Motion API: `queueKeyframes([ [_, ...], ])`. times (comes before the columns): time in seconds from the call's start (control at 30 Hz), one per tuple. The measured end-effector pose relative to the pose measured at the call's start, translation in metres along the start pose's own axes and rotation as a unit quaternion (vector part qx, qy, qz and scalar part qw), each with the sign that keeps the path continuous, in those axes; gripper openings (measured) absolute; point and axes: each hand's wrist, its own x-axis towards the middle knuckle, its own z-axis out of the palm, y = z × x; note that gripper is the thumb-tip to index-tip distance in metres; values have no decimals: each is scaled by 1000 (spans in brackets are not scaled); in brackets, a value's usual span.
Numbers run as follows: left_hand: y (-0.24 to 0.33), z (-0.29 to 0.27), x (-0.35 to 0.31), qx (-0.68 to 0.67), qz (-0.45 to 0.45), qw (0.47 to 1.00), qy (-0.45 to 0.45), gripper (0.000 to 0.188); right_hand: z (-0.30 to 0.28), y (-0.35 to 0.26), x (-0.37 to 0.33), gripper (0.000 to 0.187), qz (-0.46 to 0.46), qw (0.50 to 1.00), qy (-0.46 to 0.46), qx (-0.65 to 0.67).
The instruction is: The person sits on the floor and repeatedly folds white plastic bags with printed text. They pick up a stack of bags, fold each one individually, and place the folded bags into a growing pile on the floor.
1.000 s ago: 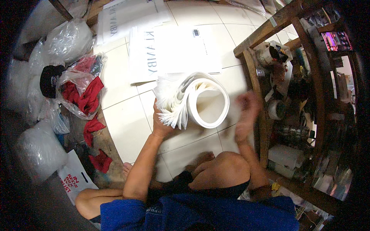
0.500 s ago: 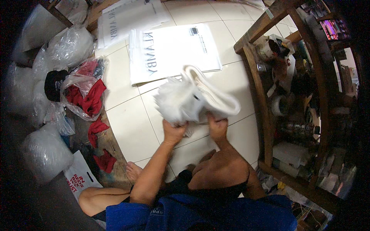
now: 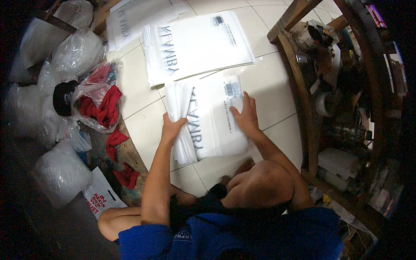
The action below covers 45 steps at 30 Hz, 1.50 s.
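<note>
Between my hands is a stack of white printed plastic bags (image 3: 212, 125), low over the floor tiles or lying on them. Its left side is fanned into many layered edges. My left hand (image 3: 174, 126) grips that fanned side, the thumb on top and the fingers partly hidden beneath. At the opposite side my right hand (image 3: 246, 115) holds the edge, its thumb pressed on the top bag and its fingers along the outer side. Just beyond lies a larger flat stack of similar bags (image 3: 199, 47), with more bags (image 3: 138, 19) at the far left.
Bulging clear plastic sacks (image 3: 65, 173) line the left side. Near them are red cloth pieces (image 3: 108, 106), a black cap (image 3: 64, 97) and a white bag with red print (image 3: 102, 193). A wooden rack (image 3: 299, 99) full of odds and ends stands on the right. Pale tiles (image 3: 147, 117) cover the floor.
The bag stack was curled up and blurred between my hands; now it is flattened, print upward. My hands have moved apart and farther forward, the left to its fanned side, the right to the opposite edge.
</note>
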Motion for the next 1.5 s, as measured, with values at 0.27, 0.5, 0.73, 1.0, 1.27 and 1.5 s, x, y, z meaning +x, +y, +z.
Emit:
queueKeyframes([
  [0.27,2,8,7,128,-2,990,58,68,30,-55,8,16,-519,752,-321,-249],
  [0.5,0,8,7,151,15,985,79,69,-17,-2,42,13,-486,754,-284,-338],
  [0.73,5,8,4,124,-13,990,61,69,-117,45,34,15,-324,855,-213,-345],
  [1.0,7,8,0,-26,7,999,-26,90,-90,110,-12,35,-65,994,-12,-84],
  [1.27,21,-20,10,29,-71,991,-111,100,-37,8,-1,39,-106,983,-136,71],
  [1.5,79,-37,36,166,-182,932,-265,108,20,-95,36,69,91,854,-510,48],
])
